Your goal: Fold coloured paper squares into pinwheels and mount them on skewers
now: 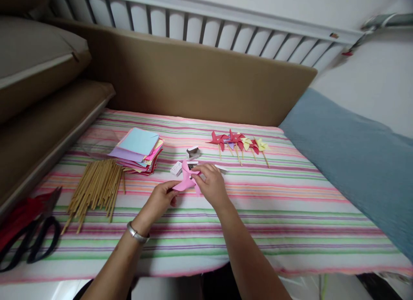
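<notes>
— So, what have my hands got?

— Both are on the pink pinwheel (186,179), held just above the striped surface (290,214). My left hand (161,199) pinches its lower left blade between thumb and fingers; my right hand (211,184) is curled over its centre, fingers closed on it.

— What lies around it?

— Just behind it I see a small white box (176,168) and a grey clip-like piece (192,153); I cannot tell what that one is. A paper stack (138,149) sits to the left, touching a spread of sticks (97,186). Finished pinwheels (238,143) lie in a row to the right, well apart from my hands. Scissors (29,242) rest at the far left edge.
</notes>
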### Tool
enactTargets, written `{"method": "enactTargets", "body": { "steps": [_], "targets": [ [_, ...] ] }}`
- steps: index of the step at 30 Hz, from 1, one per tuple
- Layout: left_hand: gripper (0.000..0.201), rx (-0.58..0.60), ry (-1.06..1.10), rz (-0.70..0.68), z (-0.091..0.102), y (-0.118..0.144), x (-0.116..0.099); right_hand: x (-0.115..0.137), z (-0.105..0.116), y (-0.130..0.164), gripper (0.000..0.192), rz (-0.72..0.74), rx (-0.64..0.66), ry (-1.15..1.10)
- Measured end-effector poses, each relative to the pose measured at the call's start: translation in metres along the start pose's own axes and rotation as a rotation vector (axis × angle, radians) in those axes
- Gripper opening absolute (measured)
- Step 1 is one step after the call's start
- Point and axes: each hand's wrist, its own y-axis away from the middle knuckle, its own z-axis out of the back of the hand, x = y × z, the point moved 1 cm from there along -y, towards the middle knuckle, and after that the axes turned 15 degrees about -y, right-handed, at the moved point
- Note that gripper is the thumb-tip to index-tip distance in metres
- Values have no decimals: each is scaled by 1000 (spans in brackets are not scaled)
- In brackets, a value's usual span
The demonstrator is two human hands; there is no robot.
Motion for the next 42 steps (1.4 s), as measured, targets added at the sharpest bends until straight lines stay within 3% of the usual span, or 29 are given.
{"method": "enactTargets", "body": {
  "steps": [5,12,16,22,28,31,33,36,37,39,42],
  "targets": [
    [41,3,-16,5,0,-1,1,0,0,-1,8,-19,12,0],
    [42,21,-83,-6,-1,-1,4,7,0,0,26,71,37,77],
    [39,57,-159,-36,-1,1,5,15,-3,1,29,90,123,112],
    [38,89,-207,-60,0,2,4,16,-7,3,17,122,191,106],
    [37,53,-146,-38,2,1,3,16,-6,3,14,100,141,58],
    [38,22,-53,-26,3,-2,5,20,3,0,17,95,-16,-79],
    [35,-18,58,2,4,-4,3,18,9,-2,20,20,-210,-224],
    [29,-117,265,66,6,-6,-5,8,10,-1,22,-296,-419,-493],
    [29,-154,337,87,6,-5,-9,5,7,2,21,-430,-405,-584],
    [32,-206,474,114,5,-2,-18,3,-6,12,18,-652,-225,-739],
    [31,-241,667,114,-4,6,-29,14,-28,36,18,-723,81,-912]
  ]
}}
